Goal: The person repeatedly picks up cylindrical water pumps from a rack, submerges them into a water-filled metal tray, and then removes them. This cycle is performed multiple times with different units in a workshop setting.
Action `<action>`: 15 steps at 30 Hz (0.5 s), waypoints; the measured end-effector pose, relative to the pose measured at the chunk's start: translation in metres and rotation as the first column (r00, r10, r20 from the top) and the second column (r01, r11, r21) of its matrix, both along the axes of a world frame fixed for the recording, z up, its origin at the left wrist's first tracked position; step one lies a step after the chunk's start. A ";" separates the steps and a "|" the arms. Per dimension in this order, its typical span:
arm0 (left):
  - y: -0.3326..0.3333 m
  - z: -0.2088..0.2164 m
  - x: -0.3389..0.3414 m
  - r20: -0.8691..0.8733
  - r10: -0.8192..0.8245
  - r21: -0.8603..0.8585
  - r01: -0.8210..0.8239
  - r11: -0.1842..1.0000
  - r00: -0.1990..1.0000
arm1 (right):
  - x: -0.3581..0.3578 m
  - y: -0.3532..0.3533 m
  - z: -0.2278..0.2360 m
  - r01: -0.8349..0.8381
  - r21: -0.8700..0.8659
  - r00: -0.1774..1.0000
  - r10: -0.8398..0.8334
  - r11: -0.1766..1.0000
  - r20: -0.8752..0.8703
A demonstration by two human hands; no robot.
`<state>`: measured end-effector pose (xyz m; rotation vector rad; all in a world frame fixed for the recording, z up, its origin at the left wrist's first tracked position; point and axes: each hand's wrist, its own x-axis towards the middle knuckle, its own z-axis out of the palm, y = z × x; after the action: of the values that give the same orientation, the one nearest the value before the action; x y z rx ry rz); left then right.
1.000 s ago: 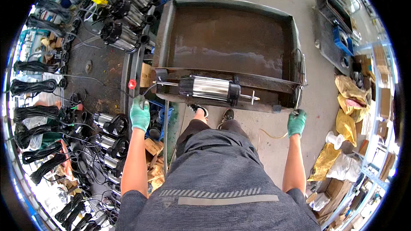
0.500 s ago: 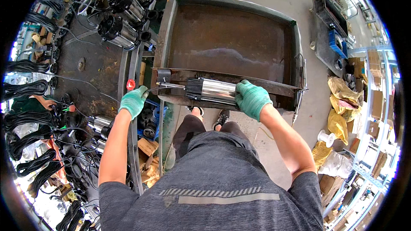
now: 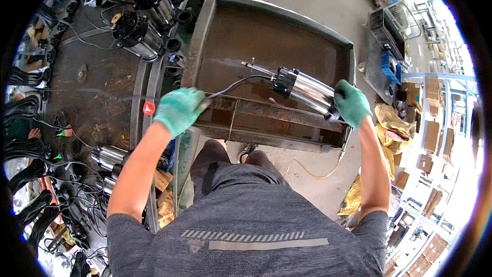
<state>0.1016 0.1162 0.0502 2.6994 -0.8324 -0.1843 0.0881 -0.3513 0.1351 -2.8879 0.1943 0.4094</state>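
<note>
Tray (image 3: 271, 36) | left grip (image 3: 178, 110) pinching cable (image 3: 222, 92) | right grip (image 3: 353, 105) clasping silver cylinder (image 3: 310, 92) | writing illegible

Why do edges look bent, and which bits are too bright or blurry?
In the head view, the wide fisheye lens bends straight edges toward the black rim; glare whites out areas around the light-blue shelving at right; the metal cylinder gleams; its end by the right hand looks slightly smeared.

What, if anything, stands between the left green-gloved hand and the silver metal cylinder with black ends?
Nothing visible blocks the left green-gloved hand from the silver metal cylinder with black ends. Only a thin black cable spans the gap between them. The right green-gloved hand holds the cylinder's far end.
</note>
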 end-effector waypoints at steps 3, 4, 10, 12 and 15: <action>-0.038 -0.049 0.030 0.077 -0.107 0.080 0.101 0.992 0.991 | 0.036 0.008 -0.034 -0.058 -0.151 0.991 0.038 0.987 -0.130; -0.047 -0.064 0.037 0.060 -0.082 0.125 0.074 0.989 0.995 | 0.047 0.008 -0.050 -0.055 -0.184 0.985 0.024 0.981 -0.168; -0.067 -0.101 0.055 -0.116 0.147 0.081 -0.138 0.987 0.982 | 0.078 0.013 -0.117 -0.047 -0.205 0.984 0.010 0.978 -0.178; -0.071 -0.100 0.059 -0.216 0.259 0.067 -0.250 0.966 0.941 | 0.080 0.011 -0.141 -0.045 -0.176 0.990 0.020 0.983 -0.143; -0.080 -0.086 0.067 -0.327 0.440 0.162 -0.409 0.898 0.836 | 0.081 0.007 -0.174 -0.041 -0.135 0.996 0.030 0.990 -0.080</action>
<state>0.1690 0.0365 -0.0357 2.7241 -0.1090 -0.5950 0.1694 -0.3445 -0.0384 -3.0159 0.1909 0.5356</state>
